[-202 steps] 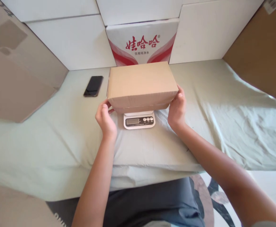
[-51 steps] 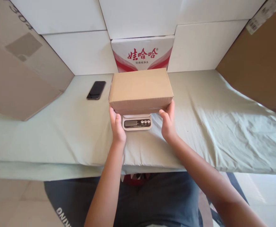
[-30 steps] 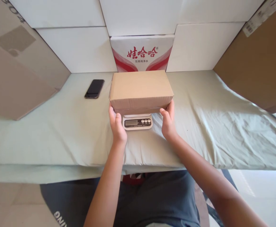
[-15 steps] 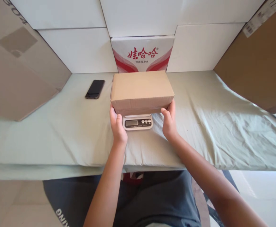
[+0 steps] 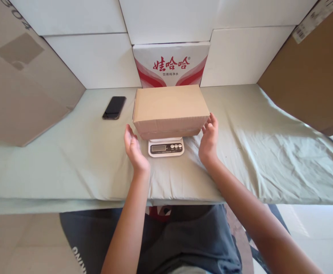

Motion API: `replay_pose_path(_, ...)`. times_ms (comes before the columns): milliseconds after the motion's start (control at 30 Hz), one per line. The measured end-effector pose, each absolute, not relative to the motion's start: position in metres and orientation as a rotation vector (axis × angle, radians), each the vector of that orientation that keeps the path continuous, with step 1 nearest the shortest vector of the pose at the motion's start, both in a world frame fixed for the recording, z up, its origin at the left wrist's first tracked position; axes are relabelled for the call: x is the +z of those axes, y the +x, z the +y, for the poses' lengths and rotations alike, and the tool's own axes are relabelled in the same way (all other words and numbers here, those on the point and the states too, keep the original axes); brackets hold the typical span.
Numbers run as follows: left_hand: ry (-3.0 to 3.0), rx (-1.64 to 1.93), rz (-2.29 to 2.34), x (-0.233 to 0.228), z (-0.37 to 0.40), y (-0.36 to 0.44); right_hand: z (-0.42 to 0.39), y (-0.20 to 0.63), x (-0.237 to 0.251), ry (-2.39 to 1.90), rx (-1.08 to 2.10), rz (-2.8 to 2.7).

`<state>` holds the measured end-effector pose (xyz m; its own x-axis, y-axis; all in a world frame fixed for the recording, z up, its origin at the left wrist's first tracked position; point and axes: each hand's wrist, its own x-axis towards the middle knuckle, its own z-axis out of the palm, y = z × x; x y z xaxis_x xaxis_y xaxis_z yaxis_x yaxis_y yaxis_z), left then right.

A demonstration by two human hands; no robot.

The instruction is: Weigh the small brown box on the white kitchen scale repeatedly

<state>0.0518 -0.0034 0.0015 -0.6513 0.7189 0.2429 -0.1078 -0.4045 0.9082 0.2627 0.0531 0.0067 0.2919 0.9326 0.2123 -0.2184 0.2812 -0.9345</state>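
Note:
A brown cardboard box (image 5: 170, 104) rests on a small white digital kitchen scale (image 5: 166, 148), covering its weighing platform. Only the front of the scale shows, with its display and three round buttons; no digits can be read. My left hand (image 5: 134, 150) is open beside the box's lower left corner, a little apart from it. On the other side, my right hand (image 5: 209, 140) is also open, its fingers close to the box's right end. Whether those fingertips still touch the cardboard, I cannot tell.
A black phone (image 5: 114, 107) lies left of the box on the pale green cloth (image 5: 98, 163). White boxes, including one with red lettering (image 5: 170, 64), form a wall behind. Large brown cartons stand left (image 5: 32, 91) and right (image 5: 312, 80).
Both hands have let go of the box's sides and moved outward, the left hand to the left and the right hand to the right. The box stays on the scale.

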Motion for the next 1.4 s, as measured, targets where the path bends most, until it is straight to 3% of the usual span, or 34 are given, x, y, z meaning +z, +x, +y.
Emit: replay_pose_path(1400,0.606,1.961,1.372,-0.006,-0.003,0.057,0.078,0.271,-0.007,-1.098,0.893,-0.780)
